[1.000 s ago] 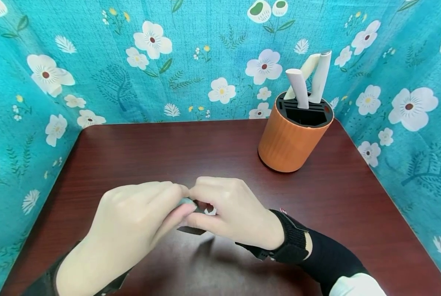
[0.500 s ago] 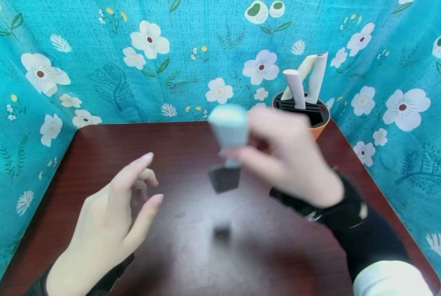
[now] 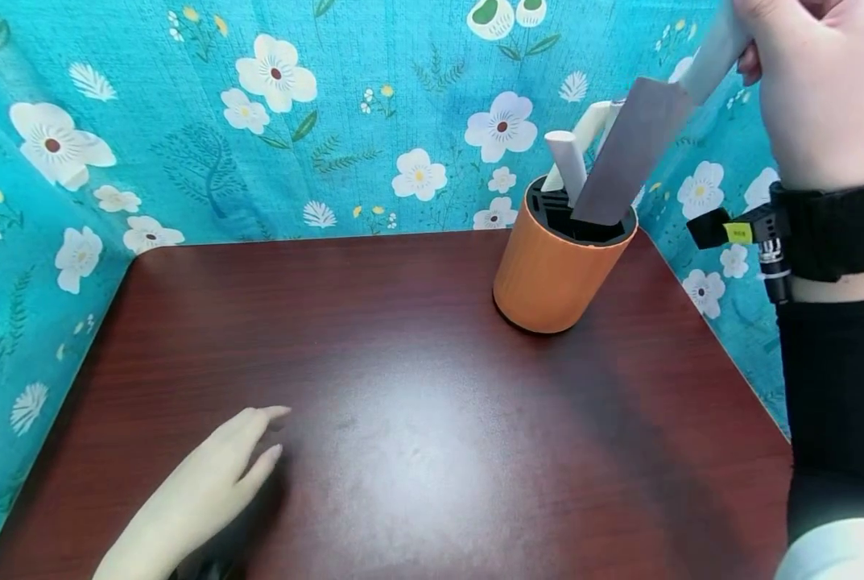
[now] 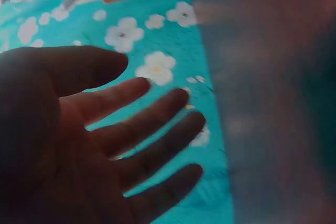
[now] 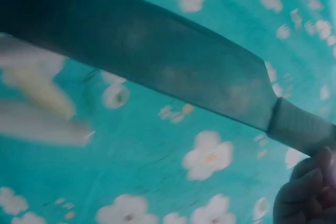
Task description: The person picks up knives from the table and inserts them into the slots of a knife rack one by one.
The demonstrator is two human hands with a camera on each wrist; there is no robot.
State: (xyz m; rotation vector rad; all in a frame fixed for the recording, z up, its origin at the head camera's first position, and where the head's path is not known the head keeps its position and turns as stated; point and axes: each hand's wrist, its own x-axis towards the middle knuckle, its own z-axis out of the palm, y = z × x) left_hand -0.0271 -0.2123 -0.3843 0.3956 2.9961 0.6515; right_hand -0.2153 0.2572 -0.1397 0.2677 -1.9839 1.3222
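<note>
High at the right of the head view, my right hand (image 3: 826, 89) grips the pale grey-blue handle of a broad-bladed kitchen knife (image 3: 638, 149). Its blade slants down to the left, the tip overlapping the dark front opening of the orange knife block (image 3: 558, 278). The right wrist view shows the blade (image 5: 157, 51) side-on, wide and slightly curved, with curled fingers at the handle. Over the lower left of the table, my left hand (image 3: 210, 487) holds nothing, its fingers extended. In the left wrist view those fingers (image 4: 152, 145) are spread.
Several pale-handled knives (image 3: 568, 161) stand in the block's slots. The block sits at the back right of the dark red-brown table (image 3: 330, 322), near its edges. A teal floral curtain (image 3: 374, 121) hangs behind and along the sides.
Both hands were together over the table. My right hand has carried the knife up and right to the block, turning the blade downward. My left hand let go and drew back to the lower left.
</note>
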